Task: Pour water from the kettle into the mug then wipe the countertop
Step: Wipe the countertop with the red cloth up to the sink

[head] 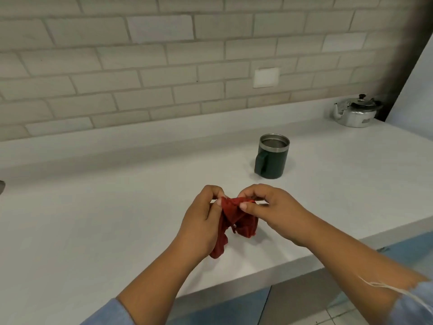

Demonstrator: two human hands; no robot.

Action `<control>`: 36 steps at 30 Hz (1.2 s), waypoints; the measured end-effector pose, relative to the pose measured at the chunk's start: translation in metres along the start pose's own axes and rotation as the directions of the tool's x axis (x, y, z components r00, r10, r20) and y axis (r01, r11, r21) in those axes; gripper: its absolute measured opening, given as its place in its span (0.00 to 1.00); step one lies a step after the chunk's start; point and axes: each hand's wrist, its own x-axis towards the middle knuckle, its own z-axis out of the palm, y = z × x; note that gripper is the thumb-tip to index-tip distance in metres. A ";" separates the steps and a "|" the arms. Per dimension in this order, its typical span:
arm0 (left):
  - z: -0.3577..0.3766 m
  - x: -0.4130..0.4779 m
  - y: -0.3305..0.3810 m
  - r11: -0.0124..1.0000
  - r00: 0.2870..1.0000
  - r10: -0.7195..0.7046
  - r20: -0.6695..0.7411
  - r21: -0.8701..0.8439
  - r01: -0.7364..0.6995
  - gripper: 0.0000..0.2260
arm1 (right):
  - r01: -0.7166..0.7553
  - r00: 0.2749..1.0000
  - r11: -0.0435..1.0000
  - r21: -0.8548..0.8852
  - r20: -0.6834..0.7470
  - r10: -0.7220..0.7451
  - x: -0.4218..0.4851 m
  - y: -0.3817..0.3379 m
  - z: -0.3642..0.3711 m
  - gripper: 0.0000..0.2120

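Observation:
A red cloth [236, 221] hangs bunched between both hands just above the white countertop [93, 219]. My left hand [203, 221] pinches its upper left edge, and my right hand [269, 207] pinches the upper right edge. Beyond the hands stands a dark green mug [273, 159] with a steel rim, upright, its handle facing the camera's left. I cannot tell what is inside it. A silver kettle [355, 111] with a black lid knob sits at the far right corner, spout pointing left.
A grey brick wall [164, 66] with a white blank plate [266, 77] runs along the back. The counter's front edge [269, 275] slants from lower left to right, with tiled floor [328, 308] below. A dark object's edge [1, 186] shows at far left.

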 end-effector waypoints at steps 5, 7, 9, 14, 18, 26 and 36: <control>0.030 0.032 0.008 0.998 0.996 0.054 0.069 0.021 -0.055 0.08 | -0.015 1.000 0.995 0.099 -0.014 0.016 0.009 0.015 -0.034 0.05; 0.037 0.049 0.007 0.996 0.992 0.067 0.108 0.045 -0.072 0.09 | -0.024 0.998 0.998 0.061 -0.064 0.028 0.017 0.020 -0.049 0.06; 0.043 0.068 0.006 0.997 0.986 0.062 0.153 0.042 -0.069 0.09 | -0.050 0.994 0.997 0.064 -0.093 0.056 0.024 0.025 -0.067 0.07; 0.057 0.105 0.000 0.991 0.975 0.078 0.209 0.091 -0.098 0.06 | -0.088 0.975 0.995 0.052 -0.200 0.096 0.037 0.040 -0.125 0.09; 0.067 0.122 -0.003 0.987 0.978 0.060 0.200 0.132 -0.088 0.05 | -0.093 0.938 0.995 -0.021 -0.337 0.081 0.050 0.060 -0.168 0.08; 0.092 0.151 0.015 0.991 0.994 0.108 0.014 0.075 -0.109 0.06 | -0.070 0.922 0.990 -0.125 -0.388 0.016 0.093 0.103 -0.240 0.07; 0.233 0.214 0.076 0.996 0.978 0.088 0.187 -0.011 -0.088 0.17 | -0.080 0.947 0.981 -0.175 -0.322 0.019 0.103 0.148 -0.311 0.15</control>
